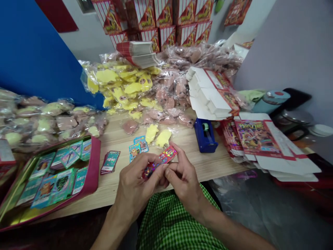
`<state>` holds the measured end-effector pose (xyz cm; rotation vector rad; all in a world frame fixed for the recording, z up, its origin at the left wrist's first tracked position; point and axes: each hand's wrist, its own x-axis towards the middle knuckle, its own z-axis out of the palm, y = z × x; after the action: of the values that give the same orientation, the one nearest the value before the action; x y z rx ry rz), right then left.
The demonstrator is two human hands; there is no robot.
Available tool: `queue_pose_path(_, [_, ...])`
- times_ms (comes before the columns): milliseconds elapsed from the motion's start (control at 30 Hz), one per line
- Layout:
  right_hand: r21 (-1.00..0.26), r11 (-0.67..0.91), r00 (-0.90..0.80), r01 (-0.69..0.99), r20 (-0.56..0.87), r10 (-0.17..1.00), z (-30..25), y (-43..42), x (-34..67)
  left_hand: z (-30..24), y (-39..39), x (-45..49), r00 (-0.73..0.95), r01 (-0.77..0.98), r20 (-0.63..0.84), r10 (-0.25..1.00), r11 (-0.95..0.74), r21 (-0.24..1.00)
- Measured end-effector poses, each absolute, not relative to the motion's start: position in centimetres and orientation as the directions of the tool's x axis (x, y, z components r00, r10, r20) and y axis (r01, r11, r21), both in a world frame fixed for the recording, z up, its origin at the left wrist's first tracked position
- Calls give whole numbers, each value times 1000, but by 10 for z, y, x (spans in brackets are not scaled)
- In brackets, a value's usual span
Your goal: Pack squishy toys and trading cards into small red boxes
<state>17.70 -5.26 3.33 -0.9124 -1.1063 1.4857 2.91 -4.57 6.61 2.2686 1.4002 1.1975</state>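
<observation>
My left hand is closed around one end of a shiny red card with a glittering, many-coloured pattern. At the card's other end is my right hand, its fingers closed along the edge and its thumb close to the left thumb. Whether it is a single card or a thin stack cannot be made out. Blue picture cards lie just beyond my left hand. Two yellow figure-shaped pieces in clear wrap rest behind the red card. A small stack of dark-edged cards lies to the left.
A red-rimmed tray of cards stands at left. Bagged yellow pieces and bagged pink pieces pile up at the back. Right of my hands are a blue tape dispenser, flat printed boxes and white-sided cartons.
</observation>
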Motion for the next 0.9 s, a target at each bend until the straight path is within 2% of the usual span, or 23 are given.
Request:
queue_pose_path(67, [-952,-55,-185,-301,2,983,31,-53,175,72,-44,34,260,652,512,819,-540,532])
queue_pose_path(167, [-937,-91,-199,-337,-23,980,25,-57,175,74,-46,35,316,648,585,747,-621,441])
queue_pose_path(233, [-937,-157,-238,-313,-82,968,17,-58,183,69,-50,28,256,676,644,721,-610,414])
queue_pose_path(267, [-945,-181,-251,-273,-112,962,12,-58,189,64,-53,22,162,694,659,735,-560,453])
queue_pose_path(333, [-981,-151,-206,-122,-123,971,3,-50,207,49,-62,4,-128,674,614,779,-385,630])
queue_pose_path(400, [-993,13,-99,115,1,995,-3,-34,226,27,-74,-16,-384,568,469,795,-196,799])
queue_pose_path(467, [-889,205,-83,409,187,979,-1,-11,238,2,-85,-32,-472,524,337,815,-48,850])
queue_pose_path(500, [-787,277,-144,551,237,961,2,1,239,-10,-90,-37,-478,542,290,829,18,840])
queue_pose_path(567, [-550,369,-311,749,200,929,11,25,230,-25,-98,-42,-455,650,285,843,96,754])
queue_pose_path(633, [-382,405,-402,831,92,911,20,43,208,-27,-102,-39,-360,793,416,835,38,609])
queue_pose_path(700, [-321,385,-397,865,31,917,23,55,182,-18,-99,-29,-144,875,520,842,-137,464])
queue_pose_path(733, [-310,365,-379,878,15,925,22,59,170,-12,-96,-23,-20,876,510,860,-231,424])
queue_pose_path(833, [-259,323,-343,910,-35,939,14,67,150,-2,-83,-5,266,825,304,915,-379,419])
queue_pose_path(900, [-248,319,-338,915,-38,941,12,66,155,-6,-75,4,314,838,162,936,-353,417])
